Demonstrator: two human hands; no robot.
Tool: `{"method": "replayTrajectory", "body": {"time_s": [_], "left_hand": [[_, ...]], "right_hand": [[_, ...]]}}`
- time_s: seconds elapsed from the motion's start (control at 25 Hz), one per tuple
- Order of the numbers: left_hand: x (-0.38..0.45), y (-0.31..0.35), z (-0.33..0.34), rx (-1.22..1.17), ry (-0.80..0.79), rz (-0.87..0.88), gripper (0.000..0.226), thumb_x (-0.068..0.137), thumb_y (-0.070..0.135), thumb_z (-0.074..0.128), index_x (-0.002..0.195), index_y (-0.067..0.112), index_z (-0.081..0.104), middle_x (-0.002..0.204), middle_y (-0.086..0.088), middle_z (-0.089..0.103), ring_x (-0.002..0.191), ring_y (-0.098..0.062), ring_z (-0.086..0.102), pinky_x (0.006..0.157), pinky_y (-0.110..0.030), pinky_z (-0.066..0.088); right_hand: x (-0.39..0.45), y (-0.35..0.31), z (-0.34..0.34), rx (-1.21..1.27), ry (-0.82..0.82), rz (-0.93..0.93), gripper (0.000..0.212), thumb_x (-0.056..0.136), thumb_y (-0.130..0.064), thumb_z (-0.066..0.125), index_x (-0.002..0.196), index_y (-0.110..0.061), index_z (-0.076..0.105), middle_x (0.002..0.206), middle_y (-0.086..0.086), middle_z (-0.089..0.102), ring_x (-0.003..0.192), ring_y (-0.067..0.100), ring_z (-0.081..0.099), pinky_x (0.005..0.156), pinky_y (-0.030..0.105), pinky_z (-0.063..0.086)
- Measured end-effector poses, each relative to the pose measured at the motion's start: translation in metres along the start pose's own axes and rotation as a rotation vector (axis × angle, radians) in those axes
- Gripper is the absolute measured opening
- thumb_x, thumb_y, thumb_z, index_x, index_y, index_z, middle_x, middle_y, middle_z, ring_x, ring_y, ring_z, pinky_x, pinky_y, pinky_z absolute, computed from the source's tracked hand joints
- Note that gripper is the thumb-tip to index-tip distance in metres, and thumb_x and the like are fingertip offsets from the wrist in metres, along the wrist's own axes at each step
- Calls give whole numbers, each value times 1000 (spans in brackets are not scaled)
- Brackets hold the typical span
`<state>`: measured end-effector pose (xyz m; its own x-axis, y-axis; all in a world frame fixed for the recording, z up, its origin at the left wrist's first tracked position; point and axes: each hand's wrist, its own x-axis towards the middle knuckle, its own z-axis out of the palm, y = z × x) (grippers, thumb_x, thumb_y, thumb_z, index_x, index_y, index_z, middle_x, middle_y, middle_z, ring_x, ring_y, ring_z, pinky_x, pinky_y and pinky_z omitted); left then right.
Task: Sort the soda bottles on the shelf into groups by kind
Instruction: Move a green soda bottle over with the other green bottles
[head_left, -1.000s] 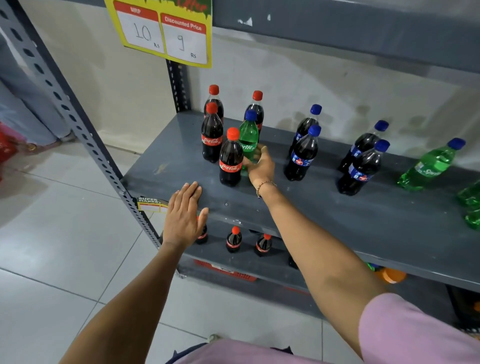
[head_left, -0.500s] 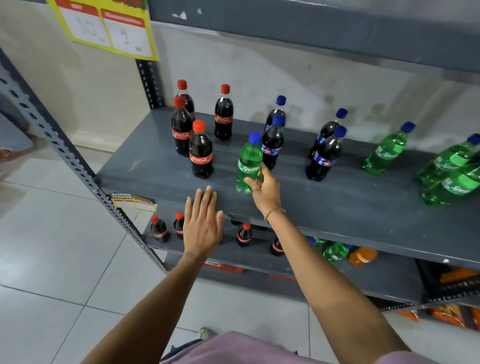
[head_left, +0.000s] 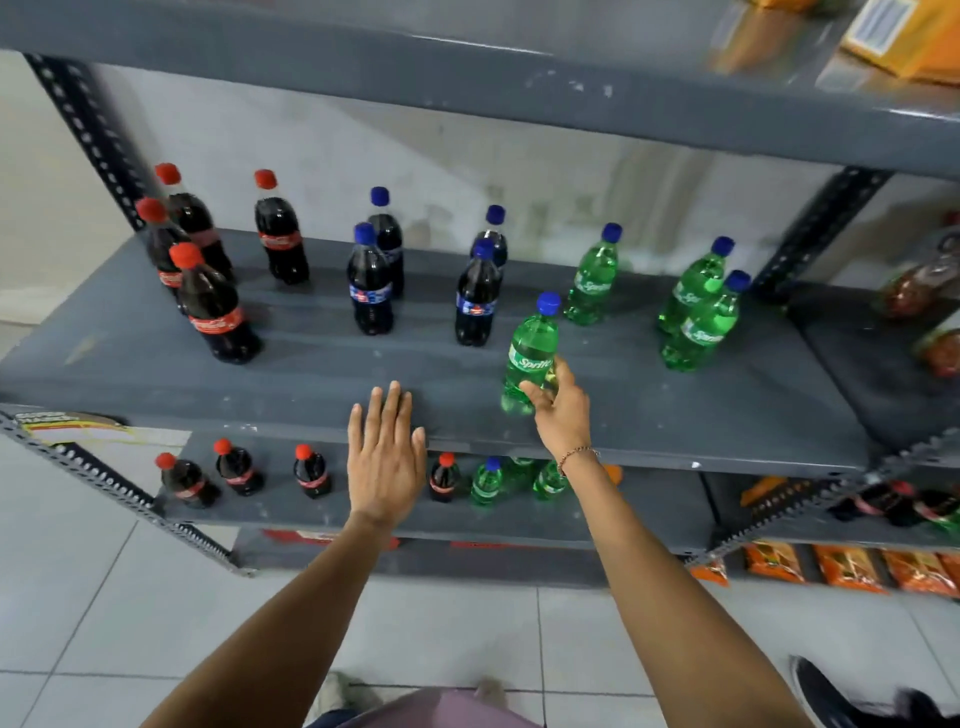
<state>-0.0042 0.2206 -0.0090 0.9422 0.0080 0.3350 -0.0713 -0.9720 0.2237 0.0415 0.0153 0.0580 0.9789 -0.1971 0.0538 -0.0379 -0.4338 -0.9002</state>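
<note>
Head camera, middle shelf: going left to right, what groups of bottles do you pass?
Red-capped cola bottles → blue-capped dark cola bottles → the green Sprite bottle held in the right hand → the other green Sprite bottles standing near the shelf's right end.

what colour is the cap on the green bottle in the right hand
Blue: the cap tops the green Sprite bottle held by the right hand, clearest in the head view.

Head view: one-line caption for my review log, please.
Right hand grips a green Sprite bottle near three others; left hand rests flat, open, on the shelf edge.
</note>
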Motion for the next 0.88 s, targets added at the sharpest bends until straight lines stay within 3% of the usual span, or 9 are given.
{"method": "replayTrajectory", "body": {"time_s": [0.16,0.32,0.48,0.64,0.76,0.88], "left_hand": [[-1,18,4,30,-17,17,54,97,34,23,136,2,44,146,-13,42,138,-29,32,116,-43,13],[0,24,4,43,-26,-4,57,98,37,18,136,3,44,143,-13,44,136,-30,35,115,-41,14],[-1,28,4,31,-19,-20,63,98,41,10,134,3,46,142,-14,47,134,-31,37,113,-42,18],[0,27,4,18,-3,-13,61,98,41,15,132,5,49,141,-12,47,134,-30,37,113,-42,20],[1,24,1,-5,6,-3,55,96,39,24,131,6,51,140,-11,49,133,-29,39,111,-43,23],[7,15,-3,-25,25,59,52,97,37,24,129,7,53,134,-10,55,128,-29,45,107,-41,29]], "right_hand": [[21,17,-41,57,102,13,46,87,-9,58,129,-13,38,105,2,63,93,18,61,90,36,50],[45,21,-63,36,132,-17,48,88,-5,55,131,-6,36,115,14,63,97,14,54,78,13,39],[64,24,-63,46,110,-18,47,88,-5,55,131,-8,36,118,13,62,104,21,58,87,24,43],[71,25,-62,21,106,-1,46,89,-5,53,131,-10,36,118,12,62,99,14,55,78,13,37],[71,26,-61,36,64,12,52,90,-8,52,136,-10,28,127,12,57,111,21,55,91,24,43],[59,26,-54,110,35,81,71,92,-12,49,144,-10,1,150,14,25,136,24,31,114,37,26]]}}
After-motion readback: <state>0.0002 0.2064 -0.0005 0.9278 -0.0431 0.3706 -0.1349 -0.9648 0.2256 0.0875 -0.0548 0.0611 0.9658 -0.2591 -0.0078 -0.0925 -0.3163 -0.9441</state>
